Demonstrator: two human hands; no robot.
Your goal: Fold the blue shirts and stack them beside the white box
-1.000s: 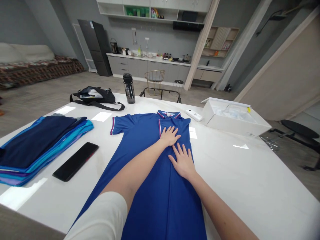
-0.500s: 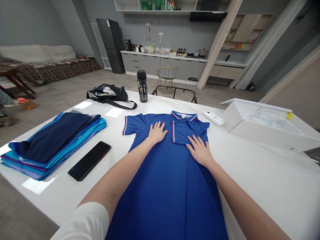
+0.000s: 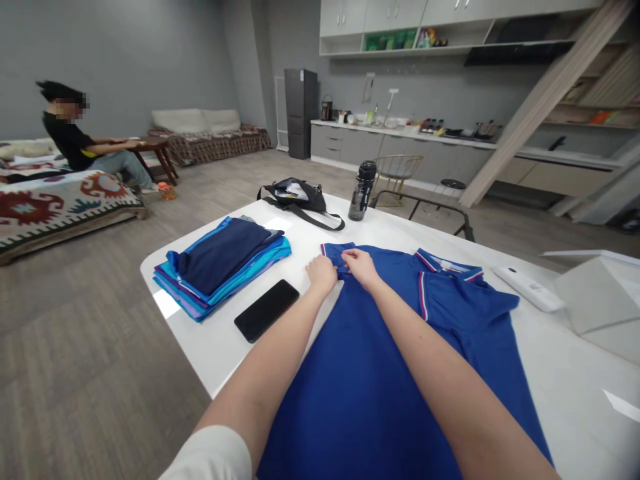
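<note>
A blue polo shirt (image 3: 380, 373) is spread on the white table, its right sleeve (image 3: 450, 307) folded inward over the body. Red and white stripes trim the collar (image 3: 453, 267) and the cuffs. At the shirt's left sleeve, my left hand (image 3: 323, 273) is closed on the lower corner of the cuff. Just to its right, my right hand (image 3: 361, 268) pinches the fabric of the same sleeve, thumb and fingers together. The fingertips of my left hand are partly hidden.
Left of the shirt lie a phone (image 3: 267, 310) and a stack of folded clothes (image 3: 225, 260). A black bag (image 3: 295, 197) and a bottle (image 3: 363, 191) stand behind. To the right are a white device (image 3: 527, 289) and a white box (image 3: 600, 300). A person (image 3: 75, 137) sits far left.
My view has turned left. Both hands have left their flat, spread position on the shirt's chest and moved to the left sleeve, where their fingers have closed on the fabric.
</note>
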